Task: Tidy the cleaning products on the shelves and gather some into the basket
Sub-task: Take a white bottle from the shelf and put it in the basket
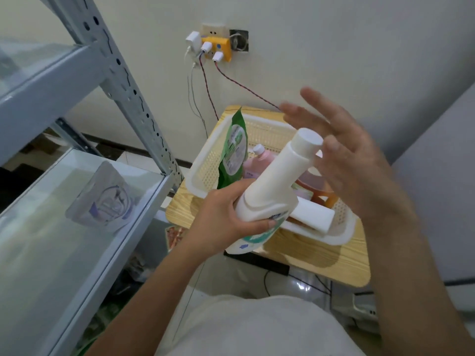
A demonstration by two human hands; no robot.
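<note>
Left hand (226, 219) is wrapped round the fat lower part of a white bottle (277, 181) dead centre of the frame, thumb across the label, proper firm hold. The bottle is tilted, with its cap (308, 140) pointing up and to the right. It sits in front of the basket (198, 183) from this angle, not inside it

Right hand (354, 160) is right of centre, fingers straight and spread, holding nothing. It's a bit blurry and just beside the cap, can't tell if it actually touches

The basket sits on a small wooden table (321, 260) in the middle. Inside: a green pouch (232, 150) standing up at the left end, a pink bottle (257, 160) next to it, an orange bottle (321, 194) mostly hidden behind the white one, and a white box (316, 217) lying along the near side

The left of the frame is a grey metal shelf (144, 111) with glass boards, with a pale pouch (105, 199) lying on the lower one. A yellow adapter (218, 48) with cables is plugged in on the wall, top centre
</note>
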